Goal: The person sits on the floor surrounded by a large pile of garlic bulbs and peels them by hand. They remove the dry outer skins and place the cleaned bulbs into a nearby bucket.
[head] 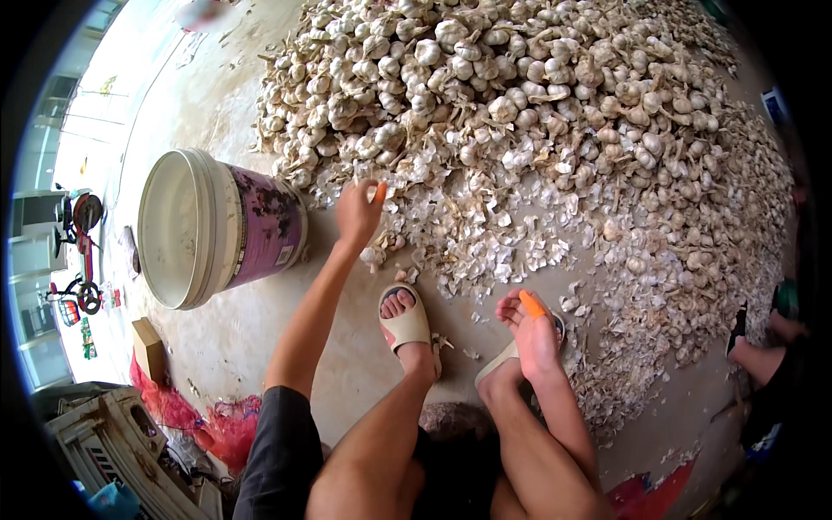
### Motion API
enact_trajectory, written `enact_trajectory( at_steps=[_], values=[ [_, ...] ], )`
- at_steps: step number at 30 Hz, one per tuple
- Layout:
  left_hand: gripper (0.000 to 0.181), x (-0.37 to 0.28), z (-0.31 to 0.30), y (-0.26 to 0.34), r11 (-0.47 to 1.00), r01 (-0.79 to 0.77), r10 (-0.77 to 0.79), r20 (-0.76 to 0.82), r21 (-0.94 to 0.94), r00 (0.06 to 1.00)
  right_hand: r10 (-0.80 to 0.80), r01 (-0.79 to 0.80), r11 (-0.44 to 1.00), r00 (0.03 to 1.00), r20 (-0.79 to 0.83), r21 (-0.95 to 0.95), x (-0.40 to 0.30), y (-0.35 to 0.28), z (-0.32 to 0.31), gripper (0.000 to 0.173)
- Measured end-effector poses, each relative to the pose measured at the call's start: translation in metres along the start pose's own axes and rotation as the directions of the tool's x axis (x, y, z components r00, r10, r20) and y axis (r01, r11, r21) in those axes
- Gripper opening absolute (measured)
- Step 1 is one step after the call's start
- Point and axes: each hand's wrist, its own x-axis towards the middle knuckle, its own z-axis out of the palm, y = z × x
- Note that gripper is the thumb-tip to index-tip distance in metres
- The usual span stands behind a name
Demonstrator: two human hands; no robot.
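Observation:
My left hand (358, 209) reaches over the near left edge of a large heap of garlic bulbs (500, 109). An orange finger cover sits on its thumb, and its fingertips are hidden from me, so any grip is unclear. Held palm up above my right slipper, my right hand (534, 335) has loosely curled fingers with nothing visible in them; its thumb wears an orange cover too. Loose papery garlic skins (491, 244) litter the floor between the heap and my feet. A few bulbs (373, 257) lie just below my left hand.
Left of my left arm stands a large plastic bucket (266, 218) with a purple label. Red mesh bags (227, 426), a cardboard box (149, 350) and a dirty plastic crate (107, 448) lie lower left. Another person's foot (757, 354) shows at far right. Cycles (81, 253) stand outside.

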Motion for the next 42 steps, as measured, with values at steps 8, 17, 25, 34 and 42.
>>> enact_trajectory(
  at_steps=[8, 17, 25, 34, 42],
  values=[
    [0.043, 0.09, 0.04, 0.067, 0.991, 0.059, -0.064, 0.036, 0.123, 0.997, 0.027, -0.013, 0.976, 0.998, 0.062, -0.217, -0.004, -0.015, 0.014, 0.019],
    [0.034, 0.074, 0.004, 0.089, 0.933, 0.138, -0.162, -0.046, -0.332, 0.986, -0.016, 0.055, 0.935, 0.993, 0.114, -0.351, 0.03, -0.037, 0.011, 0.02],
    [0.03, -0.101, 0.004, 0.151, 0.668, 0.147, 0.061, 0.251, -0.729, 0.966, -0.104, 0.104, 0.978, 0.995, 0.014, -0.179, 0.063, -0.033, 0.024, 0.05],
    [0.048, -0.115, -0.024, 0.176, 0.881, 0.153, 0.25, 0.715, -0.448, 0.653, -0.512, 0.466, 0.768, 0.859, 0.015, -0.44, 0.062, -0.008, 0.0, 0.012],
    [0.025, -0.156, 0.006, 0.18, 0.517, 0.621, 0.149, 0.777, -0.589, 0.612, -0.598, 0.475, 0.601, 0.801, 0.033, -0.643, 0.054, -0.003, 0.019, 0.03]
  ],
)
